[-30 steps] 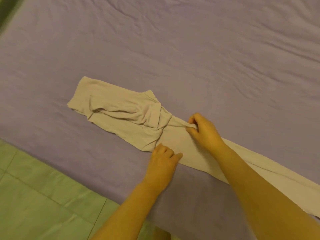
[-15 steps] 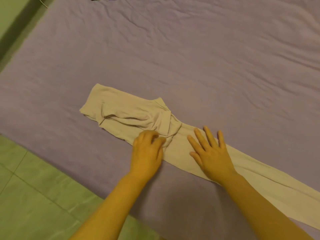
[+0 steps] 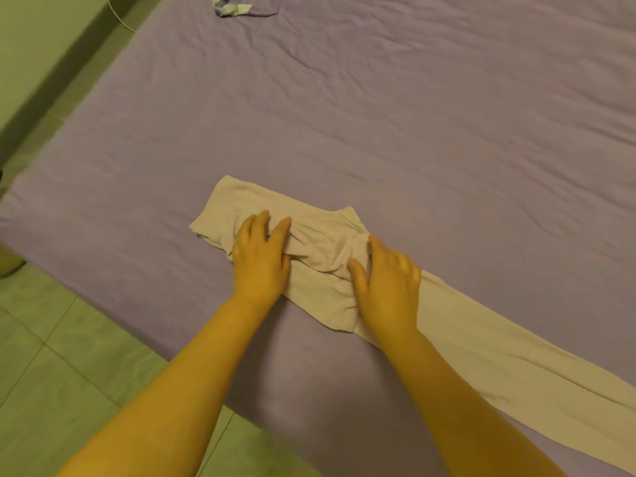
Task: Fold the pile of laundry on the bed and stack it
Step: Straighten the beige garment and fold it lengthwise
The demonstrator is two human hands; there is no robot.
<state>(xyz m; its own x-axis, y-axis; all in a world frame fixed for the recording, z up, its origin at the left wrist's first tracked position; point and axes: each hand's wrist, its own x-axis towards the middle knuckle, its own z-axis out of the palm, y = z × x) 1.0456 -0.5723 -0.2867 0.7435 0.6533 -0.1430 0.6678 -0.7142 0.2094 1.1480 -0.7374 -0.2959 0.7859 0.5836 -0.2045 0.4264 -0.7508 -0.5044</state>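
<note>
Flat hands (image 3: pixel 260 261) (image 3: pixel 387 287) on beige garment (image 3: pixel 323 249) near bed edge (image 3: pixel 137 325)

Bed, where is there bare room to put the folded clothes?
The purple bed sheet is bare from the beige garment back to the small patterned cloth at the far edge. The near strip is crowded: both hands, left and right, lie on the garment, whose long tail runs right.

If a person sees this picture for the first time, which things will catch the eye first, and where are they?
First, the two hands, left hand and right hand, pressing flat on a long beige garment at the centre of the picture. The garment lies on a wrinkled purple bedsheet, and its unfolded part runs off toward the lower right. At the top edge lies a small crumpled piece of cloth.
</note>
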